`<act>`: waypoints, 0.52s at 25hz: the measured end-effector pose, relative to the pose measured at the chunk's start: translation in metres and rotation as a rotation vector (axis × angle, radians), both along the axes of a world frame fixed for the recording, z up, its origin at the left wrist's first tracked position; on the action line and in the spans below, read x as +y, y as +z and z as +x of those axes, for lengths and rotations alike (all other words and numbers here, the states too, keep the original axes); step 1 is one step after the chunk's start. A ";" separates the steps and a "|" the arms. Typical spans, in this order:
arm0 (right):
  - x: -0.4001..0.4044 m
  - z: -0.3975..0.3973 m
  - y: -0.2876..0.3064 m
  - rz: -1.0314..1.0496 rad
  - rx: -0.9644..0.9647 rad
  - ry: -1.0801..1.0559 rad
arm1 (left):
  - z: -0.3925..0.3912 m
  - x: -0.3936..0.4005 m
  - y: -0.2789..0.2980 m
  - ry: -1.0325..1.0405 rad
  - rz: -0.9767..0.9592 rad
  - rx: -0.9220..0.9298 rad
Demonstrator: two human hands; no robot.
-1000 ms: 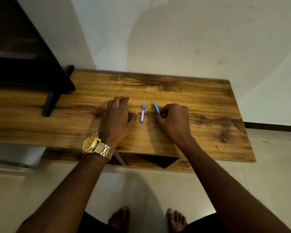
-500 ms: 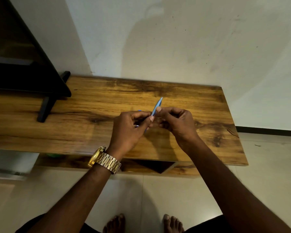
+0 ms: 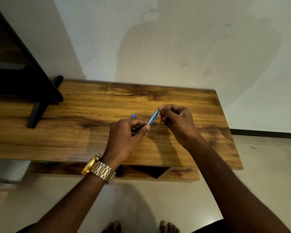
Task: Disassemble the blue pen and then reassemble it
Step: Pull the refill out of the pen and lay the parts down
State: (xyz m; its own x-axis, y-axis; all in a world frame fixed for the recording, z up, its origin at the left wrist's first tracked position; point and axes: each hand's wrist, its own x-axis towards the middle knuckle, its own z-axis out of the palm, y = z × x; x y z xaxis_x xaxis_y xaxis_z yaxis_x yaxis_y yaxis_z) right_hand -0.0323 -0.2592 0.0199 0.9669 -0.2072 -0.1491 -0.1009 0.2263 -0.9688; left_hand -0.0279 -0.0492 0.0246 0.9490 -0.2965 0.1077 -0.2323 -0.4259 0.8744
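Note:
I hold the blue pen barrel slanted above the wooden table, between both hands. My left hand pinches its lower end between thumb and fingers. My right hand pinches its upper end with the fingertips. The barrel's lower part is hidden inside my left fingers. A second blue pen piece lies on the table just beyond my left hand; only its far end shows, the remainder being covered by that hand.
A black stand with a dark panel occupies the table's left side. The white wall runs right behind the table. The table's right edge is near my right hand. Tiled floor and my bare feet lie below.
One second ago both hands were resting on the table beside the pen pieces. They have since lifted the blue barrel, and it is now held at both ends above the table.

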 end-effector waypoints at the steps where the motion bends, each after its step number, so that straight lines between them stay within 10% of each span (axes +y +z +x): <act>1: 0.000 0.002 0.000 0.013 0.001 0.010 | 0.000 -0.001 0.001 0.000 -0.003 0.004; 6: -0.016 0.012 0.002 0.126 0.032 -0.112 | 0.001 -0.001 0.000 0.010 0.002 0.006; 13: -0.021 0.015 -0.022 -0.944 0.233 -0.109 | 0.005 0.003 0.001 0.112 -0.063 0.023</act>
State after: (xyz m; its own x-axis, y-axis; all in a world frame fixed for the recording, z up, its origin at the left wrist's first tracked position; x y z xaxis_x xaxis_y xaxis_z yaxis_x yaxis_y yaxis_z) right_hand -0.0176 -0.2800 -0.0026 0.9029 -0.4256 -0.0611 -0.3372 -0.6128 -0.7147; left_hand -0.0233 -0.0460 0.0259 0.9782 -0.1819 0.1003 -0.1657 -0.3917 0.9051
